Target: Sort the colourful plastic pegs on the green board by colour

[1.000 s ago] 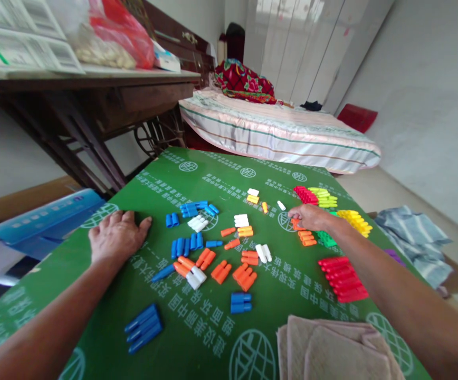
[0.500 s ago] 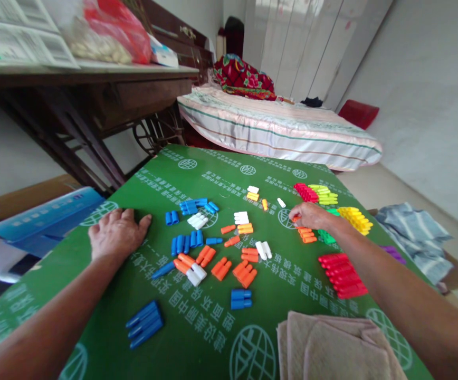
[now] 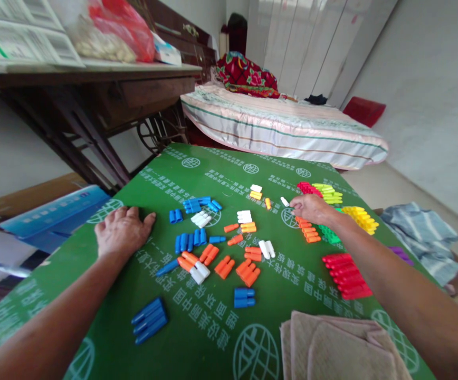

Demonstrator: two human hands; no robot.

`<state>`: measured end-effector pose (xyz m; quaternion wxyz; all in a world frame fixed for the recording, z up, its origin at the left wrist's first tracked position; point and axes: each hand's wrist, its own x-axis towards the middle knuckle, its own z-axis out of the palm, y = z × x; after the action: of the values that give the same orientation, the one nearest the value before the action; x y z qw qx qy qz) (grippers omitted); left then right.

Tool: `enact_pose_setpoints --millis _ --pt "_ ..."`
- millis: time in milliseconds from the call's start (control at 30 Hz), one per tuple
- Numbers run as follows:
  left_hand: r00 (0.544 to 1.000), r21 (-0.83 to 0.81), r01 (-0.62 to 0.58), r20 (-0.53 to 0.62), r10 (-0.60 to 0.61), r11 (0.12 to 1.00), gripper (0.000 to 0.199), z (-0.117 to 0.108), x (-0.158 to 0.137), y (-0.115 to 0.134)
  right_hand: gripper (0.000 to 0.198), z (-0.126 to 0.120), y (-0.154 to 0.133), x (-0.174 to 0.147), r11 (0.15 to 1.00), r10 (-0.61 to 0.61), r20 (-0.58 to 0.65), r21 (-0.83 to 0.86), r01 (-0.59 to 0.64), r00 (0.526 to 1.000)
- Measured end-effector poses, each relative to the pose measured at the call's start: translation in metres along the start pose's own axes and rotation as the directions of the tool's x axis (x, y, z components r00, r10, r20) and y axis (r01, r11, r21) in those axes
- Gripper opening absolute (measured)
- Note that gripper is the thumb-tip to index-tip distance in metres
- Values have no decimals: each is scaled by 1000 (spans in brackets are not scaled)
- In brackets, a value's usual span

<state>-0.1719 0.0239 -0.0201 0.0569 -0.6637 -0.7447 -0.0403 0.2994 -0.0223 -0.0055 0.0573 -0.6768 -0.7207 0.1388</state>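
My left hand [image 3: 124,232] lies flat on the green board [image 3: 221,179], thumb spread and nothing in it. My right hand [image 3: 310,208] is over the right side, its thumb and index fingertips slightly apart beside a single white plastic piece [image 3: 284,201]. Just under that hand is a row of orange pen-cap-like pieces [image 3: 308,231]. Green pieces [image 3: 329,233] are partly hidden by the wrist. In the middle lie scattered orange pieces [image 3: 248,272], white pieces [image 3: 267,249], yellow-orange pieces [image 3: 248,227] and blue pieces [image 3: 190,240].
Toward the right are red pen-shaped pieces [image 3: 346,275], yellow pieces [image 3: 359,219], lime pieces [image 3: 327,193] and purple pieces [image 3: 401,255]. Blue pen-shaped pieces [image 3: 150,320] and a folded beige cloth [image 3: 340,345] lie nearer me. A bed [image 3: 284,124] stands beyond the board.
My right hand has let go of an orange piece at the top of the orange row and moved slightly away toward the single white piece. The left hand stays put; the view shifts slightly.
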Motion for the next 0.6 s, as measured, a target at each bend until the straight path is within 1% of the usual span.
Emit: enact_pose_setpoints --millis 133,367,500,600 --pt "1000 -4 3 -2 -3 1000 67 1 0 0 24 -1 -27 1 998 -36 -23 41 37 999" --pt "1000 -16 0 -20 -1 1000 64 0 -4 0 21 3 -72 2 990 -126 17 66 124 992" --pt "1000 -30 3 -29 -3 1000 63 0 -4 0 22 8 -94 1 986 -166 51 28 165 985" --pt "1000 -32 4 -27 -5 999 63 1 -4 0 22 11 -112 -2 979 -193 86 -53 198 977"
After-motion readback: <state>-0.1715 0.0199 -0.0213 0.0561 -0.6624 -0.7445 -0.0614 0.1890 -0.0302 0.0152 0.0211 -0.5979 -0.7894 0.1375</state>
